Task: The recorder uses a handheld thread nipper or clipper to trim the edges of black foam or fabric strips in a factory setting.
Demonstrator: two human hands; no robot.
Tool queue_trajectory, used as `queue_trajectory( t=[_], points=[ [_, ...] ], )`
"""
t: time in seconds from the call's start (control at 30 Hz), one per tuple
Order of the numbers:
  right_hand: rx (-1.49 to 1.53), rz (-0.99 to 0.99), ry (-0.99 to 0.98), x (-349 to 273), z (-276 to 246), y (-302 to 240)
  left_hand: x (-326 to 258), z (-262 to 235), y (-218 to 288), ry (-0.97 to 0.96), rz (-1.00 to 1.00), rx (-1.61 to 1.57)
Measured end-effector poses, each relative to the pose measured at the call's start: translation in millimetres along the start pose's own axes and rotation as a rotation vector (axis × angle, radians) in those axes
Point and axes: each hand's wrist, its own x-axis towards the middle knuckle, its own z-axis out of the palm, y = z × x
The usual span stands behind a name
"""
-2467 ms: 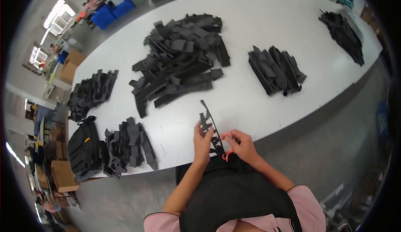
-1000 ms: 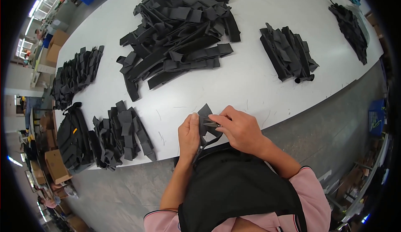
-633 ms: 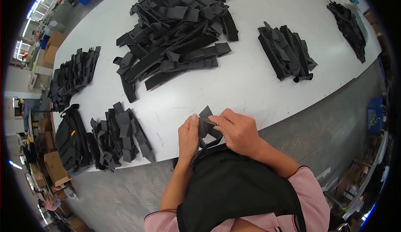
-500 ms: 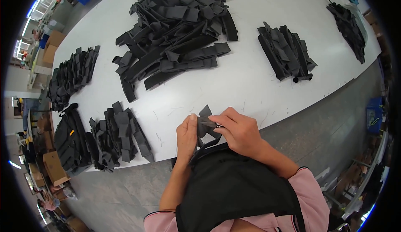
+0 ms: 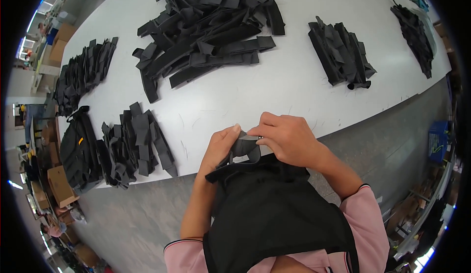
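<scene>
My left hand (image 5: 220,149) is closed on a dark grey fabric strap (image 5: 243,149), pinching it between thumb and fingers just off the table's near edge. The strap bends into a loop, and its lower end hangs in front of my black apron (image 5: 274,204). Held in my closed right hand (image 5: 292,138) are small metal thread snips (image 5: 250,138), whose blades point left against the strap's upper edge. My right fingers cover most of the snips' handle.
On the white table (image 5: 235,94) lies a large heap of dark straps (image 5: 211,27). Smaller bundles sit left (image 5: 135,143), far left (image 5: 86,74) and right (image 5: 341,54). A black backpack (image 5: 81,150) stands at the left edge. A blue crate (image 5: 438,140) is on the floor.
My view has shifted, so the table's things sit higher. The strap has been turned in my left hand and now shows a wider loop, with the snips at its upper edge.
</scene>
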Motion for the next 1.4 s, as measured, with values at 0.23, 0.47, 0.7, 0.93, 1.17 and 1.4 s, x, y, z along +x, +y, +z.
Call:
queue_trajectory(
  t=[0.23, 0.47, 0.7, 0.93, 1.17, 1.4],
  points=[
    [-0.124, -0.251, -0.146, 7.0, -12.1, -7.5, -1.9, -6.2, -9.7, -0.032, -0.063, -0.029],
    [-0.243, -0.437, -0.293, 15.7, -15.4, -13.4, -13.0, -2.7, -5.9, -0.113, -0.088, -0.117],
    [-0.293, -0.534, -0.353, 14.1, -12.4, -13.9, -13.2, -3.5, -12.8, -0.148, -0.15, -0.143],
    [-0.05, -0.369, -0.449, 5.3, -4.7, 2.3, -18.7, 1.5, -8.8, -0.172, -0.122, -0.049],
    [-0.187, -0.479, -0.327, -1.9, -5.5, -5.4, -14.6, -4.8, -13.9, -0.137, -0.216, -0.007],
    [-0.288, -0.467, -0.43, -1.3, -4.4, -10.4, -14.0, 0.4, -8.0, -0.122, -0.177, 0.09]
  ],
)
